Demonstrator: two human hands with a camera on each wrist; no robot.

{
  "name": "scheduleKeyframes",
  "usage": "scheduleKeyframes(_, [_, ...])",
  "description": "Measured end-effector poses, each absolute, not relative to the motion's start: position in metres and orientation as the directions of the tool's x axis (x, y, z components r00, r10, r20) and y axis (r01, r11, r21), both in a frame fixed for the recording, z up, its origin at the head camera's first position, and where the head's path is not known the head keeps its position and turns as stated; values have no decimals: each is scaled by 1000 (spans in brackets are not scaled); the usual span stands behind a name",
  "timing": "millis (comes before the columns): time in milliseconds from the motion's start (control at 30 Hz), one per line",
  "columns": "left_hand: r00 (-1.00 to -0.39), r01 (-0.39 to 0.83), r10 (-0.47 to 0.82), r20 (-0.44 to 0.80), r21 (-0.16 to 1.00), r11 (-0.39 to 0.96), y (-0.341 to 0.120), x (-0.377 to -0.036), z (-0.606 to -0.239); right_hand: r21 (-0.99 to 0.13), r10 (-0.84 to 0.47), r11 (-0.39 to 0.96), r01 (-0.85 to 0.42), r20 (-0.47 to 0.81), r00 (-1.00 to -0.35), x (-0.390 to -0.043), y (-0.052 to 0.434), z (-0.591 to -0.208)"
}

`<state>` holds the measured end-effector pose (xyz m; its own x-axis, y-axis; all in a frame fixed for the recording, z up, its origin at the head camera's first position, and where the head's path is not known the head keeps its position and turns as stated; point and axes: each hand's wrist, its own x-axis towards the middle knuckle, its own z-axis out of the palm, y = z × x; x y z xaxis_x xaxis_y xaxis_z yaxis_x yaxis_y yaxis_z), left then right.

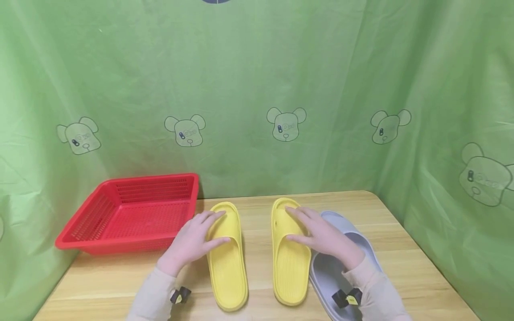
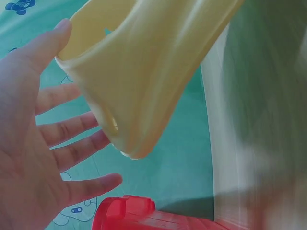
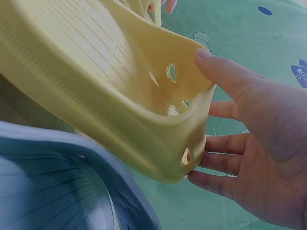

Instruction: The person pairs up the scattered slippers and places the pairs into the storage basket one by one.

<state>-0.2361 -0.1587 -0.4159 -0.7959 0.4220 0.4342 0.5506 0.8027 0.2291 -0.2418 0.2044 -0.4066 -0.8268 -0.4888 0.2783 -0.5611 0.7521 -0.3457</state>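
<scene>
no legible text, brand, number or sign in any view. the green backdrop cloth [image 1: 257, 89] carries only printed bear-head figures [image 1: 286, 124], no lettering. the small yellow-black tags at the wrists [image 1: 348, 298] are too small to read.

**Colours and patterns**

Two slippers [image 1: 226, 254] [image 1: 289, 254] plain yellow, ribbed footbeds. Third slipper [image 1: 341, 267] grey, same ribbing. Basket [image 1: 132, 214] solid red, slotted mesh walls and floor. Surface [image 1: 401, 267] light wood grain. Backdrop [image 1: 257, 89] green cloth, printed row of grey-outlined bear heads. Sleeves [image 1: 152, 298] pale beige. Black-and-yellow tags [image 1: 347, 298] at both wrists.
</scene>
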Motion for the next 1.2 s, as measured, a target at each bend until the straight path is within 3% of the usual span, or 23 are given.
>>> scheduleKeyframes(333, [-770,504,295,567,256,825,-162,-239,-415,-348,-432,777,-525,311,-846,-243,207,-404])
scheduleKeyframes(700, [-697,498,172,697,296,815,-166,-243,-416,-365,-353,797,-480,362,-863,-245,206,-403])
scheduleKeyframes(1200, [-687,454,41,725,385,803,-174,-240,-407,-429,-155,843,-323,381,-911,-247,201,-405])
